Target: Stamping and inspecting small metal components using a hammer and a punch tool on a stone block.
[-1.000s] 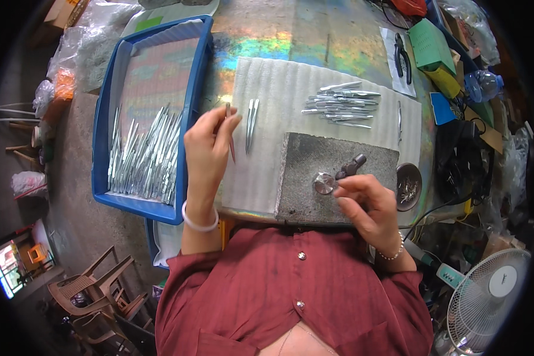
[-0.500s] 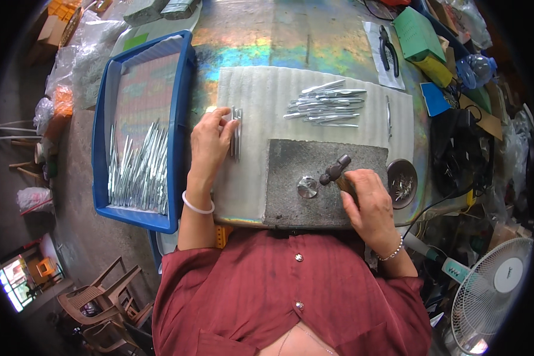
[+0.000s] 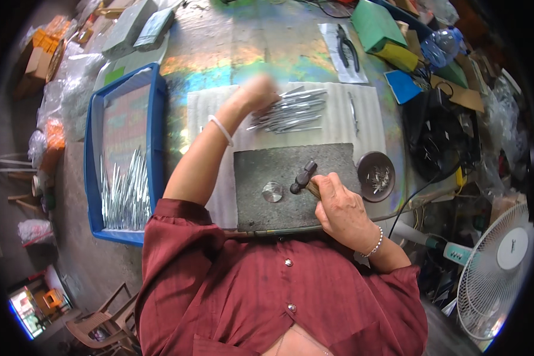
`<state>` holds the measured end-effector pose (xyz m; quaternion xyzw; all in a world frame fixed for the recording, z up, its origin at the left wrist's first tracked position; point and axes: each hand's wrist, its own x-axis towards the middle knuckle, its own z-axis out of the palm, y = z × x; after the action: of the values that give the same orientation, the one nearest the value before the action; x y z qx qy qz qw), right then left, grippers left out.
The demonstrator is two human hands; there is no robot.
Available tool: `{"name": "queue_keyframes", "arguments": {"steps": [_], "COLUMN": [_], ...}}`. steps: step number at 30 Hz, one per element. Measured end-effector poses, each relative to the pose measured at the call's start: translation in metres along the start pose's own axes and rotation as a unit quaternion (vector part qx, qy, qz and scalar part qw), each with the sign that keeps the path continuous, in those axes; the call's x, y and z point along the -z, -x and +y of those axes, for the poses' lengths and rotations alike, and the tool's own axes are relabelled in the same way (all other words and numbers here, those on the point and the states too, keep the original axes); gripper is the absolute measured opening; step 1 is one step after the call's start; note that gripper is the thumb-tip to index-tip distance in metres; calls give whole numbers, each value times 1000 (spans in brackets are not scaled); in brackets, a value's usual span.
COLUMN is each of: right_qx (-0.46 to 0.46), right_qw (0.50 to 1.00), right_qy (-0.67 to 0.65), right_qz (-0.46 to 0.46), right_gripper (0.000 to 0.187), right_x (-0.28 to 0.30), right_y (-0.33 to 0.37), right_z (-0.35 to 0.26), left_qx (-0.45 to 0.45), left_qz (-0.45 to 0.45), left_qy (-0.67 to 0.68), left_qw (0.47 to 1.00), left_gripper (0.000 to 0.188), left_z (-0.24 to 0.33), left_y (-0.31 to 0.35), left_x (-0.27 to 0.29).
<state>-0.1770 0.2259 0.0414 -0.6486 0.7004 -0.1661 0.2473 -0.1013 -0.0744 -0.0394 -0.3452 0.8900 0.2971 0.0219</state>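
Loosely, metal sticks [image 3: 296, 113] are lying piled on the foam sheet [image 3: 371, 121], some ends disappearing behind the blurred left hand [image 3: 258, 94]; whether it is grasping any, I cannot tell. Their long axes are running mostly sideways, right ends slightly farther away. Nearby, the right hand [image 3: 342, 204] is gripping a hammer [image 3: 304, 177] over the gray slab [image 3: 254, 207], covering most of the handle.

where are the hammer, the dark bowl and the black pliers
hammer [image 3: 304, 175]: head view, on its metal head
dark bowl [image 3: 374, 159]: head view, upper inner wall
black pliers [image 3: 343, 41]: head view, around the pivot
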Motion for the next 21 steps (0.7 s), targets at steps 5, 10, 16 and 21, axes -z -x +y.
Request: {"name": "queue_keyframes", "arguments": {"steps": [5,10,16,21], "right_qx": [34,-30,-139,-137], "right_qw": [985,977,940,958], "right_qy": [-132,-157,-222,-166], "right_qz": [103,143,218,191], "right_gripper": [33,24,21,19], "right_x": [7,43,53,55], "right_y": [12,21,28,25], "right_z": [29,48,99,132], "left_qx": [-50,-62,-26,-78], "left_qz": [48,-5,103,223], "left_qy": [-4,-6,85,298], "left_qw": [998,998,991,925], "left_gripper": [19,19,11,9], "left_z": [1,-2,14,51], "left_y": [2,-1,25,117], "left_x": [-5,0,24,57]}}
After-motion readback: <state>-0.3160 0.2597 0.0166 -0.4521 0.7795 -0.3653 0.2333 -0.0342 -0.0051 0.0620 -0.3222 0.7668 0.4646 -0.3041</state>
